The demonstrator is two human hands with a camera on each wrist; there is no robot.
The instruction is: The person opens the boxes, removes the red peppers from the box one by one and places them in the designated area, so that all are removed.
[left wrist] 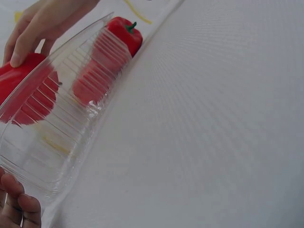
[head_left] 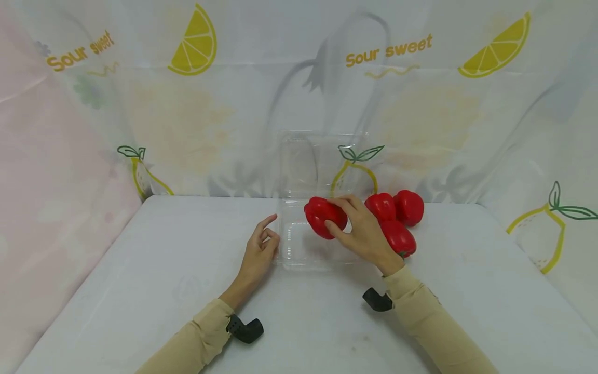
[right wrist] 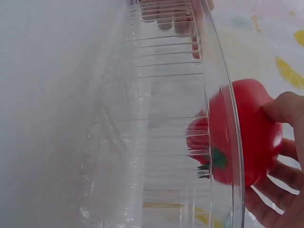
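My right hand [head_left: 363, 232] grips a red bell pepper [head_left: 320, 215] between thumb and fingers, over the clear plastic clamshell box [head_left: 295, 249]. Seen from the right wrist, that pepper [right wrist: 256, 126] is at the box's rim level, its green stem pointing down behind the ribbed wall. The hinged lid [head_left: 299, 163] stands upright at the back. At the box's left side rests my left hand [head_left: 259, 248], index finger extended and the others loosely bent, with fingertips [left wrist: 29, 204] right at the wall.
Three more red bell peppers [head_left: 399, 239] lie in a cluster on the white table [head_left: 187, 280], just right of the box. Behind the table hangs a lemon-printed cloth [head_left: 252, 104]. A black wrist device [head_left: 245, 331] sits at each sleeve.
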